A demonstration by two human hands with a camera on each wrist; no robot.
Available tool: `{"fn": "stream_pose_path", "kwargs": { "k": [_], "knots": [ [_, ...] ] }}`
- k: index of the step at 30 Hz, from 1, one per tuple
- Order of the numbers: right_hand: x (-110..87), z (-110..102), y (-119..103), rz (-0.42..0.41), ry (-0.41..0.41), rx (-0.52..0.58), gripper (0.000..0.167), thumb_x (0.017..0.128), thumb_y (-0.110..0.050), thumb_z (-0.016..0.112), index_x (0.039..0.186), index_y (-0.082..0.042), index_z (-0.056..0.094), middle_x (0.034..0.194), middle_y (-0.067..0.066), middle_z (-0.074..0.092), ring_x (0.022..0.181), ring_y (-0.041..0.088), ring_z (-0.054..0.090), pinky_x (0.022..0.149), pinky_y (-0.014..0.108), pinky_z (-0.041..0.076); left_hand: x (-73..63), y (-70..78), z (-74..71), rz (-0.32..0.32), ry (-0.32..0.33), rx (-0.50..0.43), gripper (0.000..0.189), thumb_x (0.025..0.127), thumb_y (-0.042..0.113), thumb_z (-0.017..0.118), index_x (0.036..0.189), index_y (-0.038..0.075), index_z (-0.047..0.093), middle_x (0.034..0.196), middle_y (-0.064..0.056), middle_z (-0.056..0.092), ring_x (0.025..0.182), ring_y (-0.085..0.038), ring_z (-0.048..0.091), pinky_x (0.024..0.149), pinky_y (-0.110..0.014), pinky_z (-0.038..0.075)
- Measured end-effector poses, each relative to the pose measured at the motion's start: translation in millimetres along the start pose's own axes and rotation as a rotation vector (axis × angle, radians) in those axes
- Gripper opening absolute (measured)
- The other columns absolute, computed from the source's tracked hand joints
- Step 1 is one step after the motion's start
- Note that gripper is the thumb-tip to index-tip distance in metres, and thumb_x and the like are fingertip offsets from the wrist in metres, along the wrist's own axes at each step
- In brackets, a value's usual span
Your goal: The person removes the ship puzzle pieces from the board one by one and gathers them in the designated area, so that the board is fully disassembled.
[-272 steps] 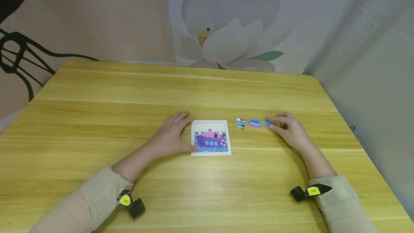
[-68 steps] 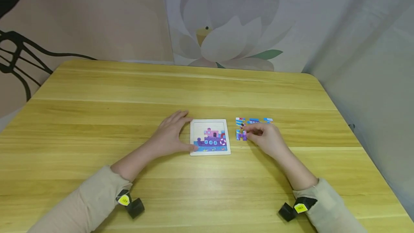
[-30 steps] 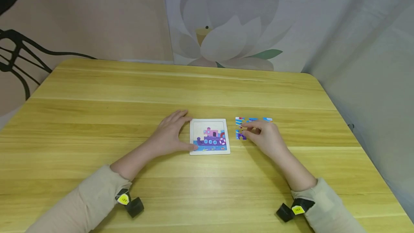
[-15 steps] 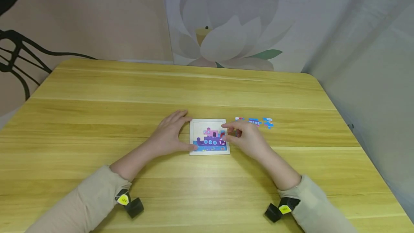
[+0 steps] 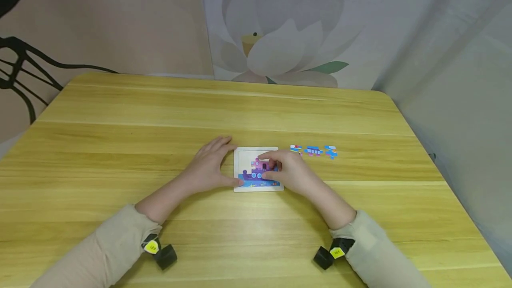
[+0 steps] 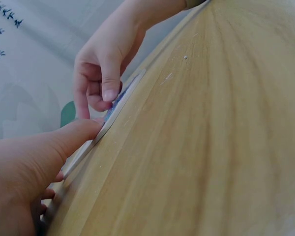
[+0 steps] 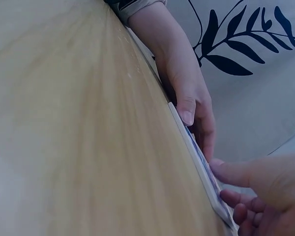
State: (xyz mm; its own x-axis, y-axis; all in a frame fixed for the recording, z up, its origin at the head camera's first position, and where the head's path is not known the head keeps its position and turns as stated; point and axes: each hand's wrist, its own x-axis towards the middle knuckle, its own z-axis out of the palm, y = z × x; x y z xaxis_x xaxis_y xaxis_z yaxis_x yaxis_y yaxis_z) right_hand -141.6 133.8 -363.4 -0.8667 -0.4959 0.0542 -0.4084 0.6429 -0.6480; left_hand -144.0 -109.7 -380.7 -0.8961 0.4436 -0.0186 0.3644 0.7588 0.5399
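At the far left, a black metal frame (image 5: 12, 42) stands beyond the bench (image 5: 180, 110). Next comes a beige left sleeve (image 5: 116, 239), with a black wrist camera (image 5: 165, 257) strapped at its cuff. The left hand (image 5: 206, 166) is spread wide, its thumb on the lower left corner of a white puzzle tray (image 5: 260, 189) and its fingertips by the upper left corner. The tray lies flat on the bench, partly filled with a purple and pink ship picture (image 5: 250, 176); its upper left part is bare. Over the tray's right side, the right hand (image 5: 294, 168) has bent fingers with thumb and index apart; I cannot tell whether it holds a piece. Just beyond it lie three loose pieces in a row: a striped piece (image 5: 296, 147), a blue windowed piece (image 5: 314, 150) and a blue piece (image 5: 330, 150). The right sleeve (image 5: 372, 252) is nearer the viewer.
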Motion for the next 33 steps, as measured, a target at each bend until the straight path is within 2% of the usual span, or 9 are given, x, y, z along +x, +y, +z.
{"fn": "stream_pose_path", "kwargs": {
  "k": [8, 14, 19, 33],
  "knots": [
    [6.8, 0.6, -5.2, 0.067, -0.054, -0.078, 0.043, 0.08, -0.015, 0.079, 0.12, -0.009, 0.067, 0.074, -0.004, 0.056, 0.068, 0.012, 0.05, 0.062, 0.027, 0.044, -1.0, 0.0, -0.1, 0.004, -0.004, 0.001, 0.102, 0.068, 0.059, 0.078, 0.146, 0.007, 0.038, 0.157, -0.012, 0.018, 0.144, -0.032, 0.007, 0.112, -0.056, 0.007],
    [10.2, -1.4, -9.7, 0.11, -0.103, -0.109, 0.047, 0.08, -0.017, 0.079, 0.124, -0.01, 0.065, 0.074, -0.003, 0.055, 0.067, 0.013, 0.049, 0.06, 0.026, 0.042, -1.4, -0.7, 0.6, 0.003, -0.003, 0.001, 0.102, 0.068, 0.059, 0.078, 0.146, 0.008, 0.038, 0.157, -0.012, 0.018, 0.144, -0.032, 0.006, 0.112, -0.056, 0.007],
    [12.6, -2.4, -12.4, 0.13, -0.136, -0.119, 0.044, 0.081, -0.017, 0.078, 0.123, -0.01, 0.066, 0.074, -0.003, 0.055, 0.067, 0.014, 0.049, 0.059, 0.026, 0.041, -1.2, -1.5, 1.3, 0.001, -0.002, -0.002, 0.103, 0.067, 0.059, 0.078, 0.146, 0.008, 0.038, 0.157, -0.012, 0.018, 0.144, -0.032, 0.006, 0.112, -0.056, 0.007],
    [13.5, -2.8, -16.1, 0.17, -0.12, -0.131, 0.038, 0.081, -0.015, 0.078, 0.117, -0.014, 0.066, 0.076, -0.002, 0.056, 0.068, 0.016, 0.05, 0.062, 0.028, 0.042, 0.8, -1.8, 1.8, 0.001, 0.0, 0.002, 0.102, 0.067, 0.059, 0.079, 0.146, 0.008, 0.039, 0.157, -0.011, 0.019, 0.144, -0.031, 0.007, 0.112, -0.056, 0.008]
  ]
}}
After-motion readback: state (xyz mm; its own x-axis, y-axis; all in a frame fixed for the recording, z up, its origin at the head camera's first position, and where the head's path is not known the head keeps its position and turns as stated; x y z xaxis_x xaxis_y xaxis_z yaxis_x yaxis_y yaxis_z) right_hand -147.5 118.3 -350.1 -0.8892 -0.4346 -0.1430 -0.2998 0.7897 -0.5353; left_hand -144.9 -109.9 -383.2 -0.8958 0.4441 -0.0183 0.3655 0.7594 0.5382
